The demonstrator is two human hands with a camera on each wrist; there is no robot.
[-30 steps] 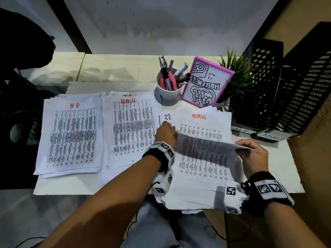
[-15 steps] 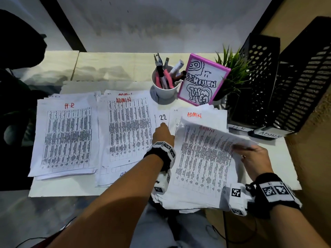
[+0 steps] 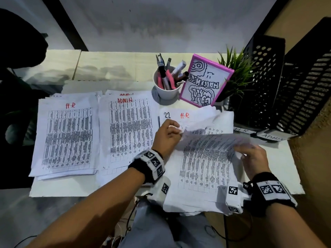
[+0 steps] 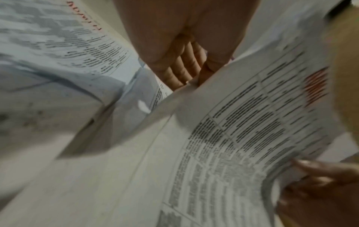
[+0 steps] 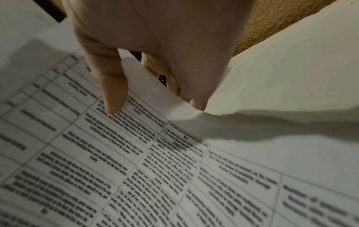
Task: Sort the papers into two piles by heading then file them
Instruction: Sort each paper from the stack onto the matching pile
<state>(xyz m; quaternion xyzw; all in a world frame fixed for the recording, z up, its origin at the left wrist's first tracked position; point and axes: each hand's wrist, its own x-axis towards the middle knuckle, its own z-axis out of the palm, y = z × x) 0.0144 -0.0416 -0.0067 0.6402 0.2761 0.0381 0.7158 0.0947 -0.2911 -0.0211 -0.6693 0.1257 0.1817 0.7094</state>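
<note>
Both hands hold one printed sheet raised off the unsorted stack at the table's front right. My left hand pinches its upper left edge; the left wrist view shows curled fingertips against that edge. My right hand grips the right edge, thumb on top and fingers underneath. The sheet's red heading is blurred. Behind it the stack's top page reads "22 H.R". An H.R pile lies at the left, an ADMIN pile in the middle.
Two black perforated file trays stand at the right, with labels H.R and ADMIN. A white cup of pens, a pink-framed drawing and a small plant stand behind the stack.
My left hand left the stack's corner and took the raised sheet's left edge. The sheet came up and toward me. The page showing behind it now reads H.R, not ADMIN.
</note>
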